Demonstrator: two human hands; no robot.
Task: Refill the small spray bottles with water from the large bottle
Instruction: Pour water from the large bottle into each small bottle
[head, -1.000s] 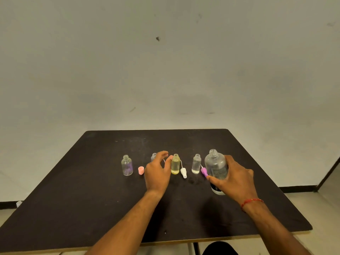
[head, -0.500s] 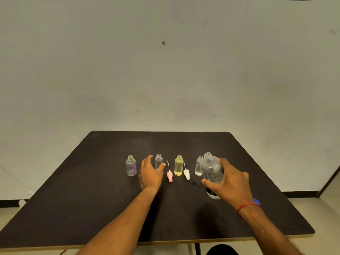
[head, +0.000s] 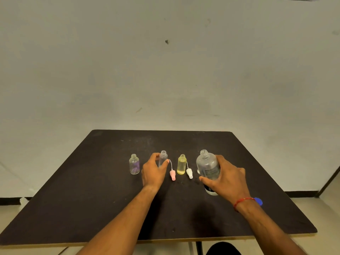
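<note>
- the dark surface [head: 92,199] filled the lower half of the frame, with a pale wall [head: 165,70] above it.
- the left hand [head: 153,173] reached to the middle of the frame and held the clear small bottle [head: 163,158]; its fingers [head: 155,155] curled round the bottle's left side and the thumb pressed its right side, pinching it between them.
- that bottle stood upright with its neck open, in the row of small bottles.
- the right hand [head: 229,180] gripped the large bottle [head: 207,165] right of centre; the thumb lay across the lower front and the fingers wrapped round the right side.
- the large bottle was uncapped, clear, and leaned slightly; whether its base touched the surface could not be told.
- a purple-tinted small bottle [head: 134,164] stood upright and open at the left end of the row, just beside the left hand but apart from it.
- a yellow small bottle [head: 181,164] stood upright between the two hands, its neck open.
- a pink spray cap [head: 172,175] with its thin tube lay on the surface just right of the left hand.
- a white spray cap [head: 189,173] with its tube lay between the yellow bottle and the large bottle.
- a blue cap [head: 258,201] showed on the surface just behind the right wrist, which wore a red thread band [head: 243,201].
</note>
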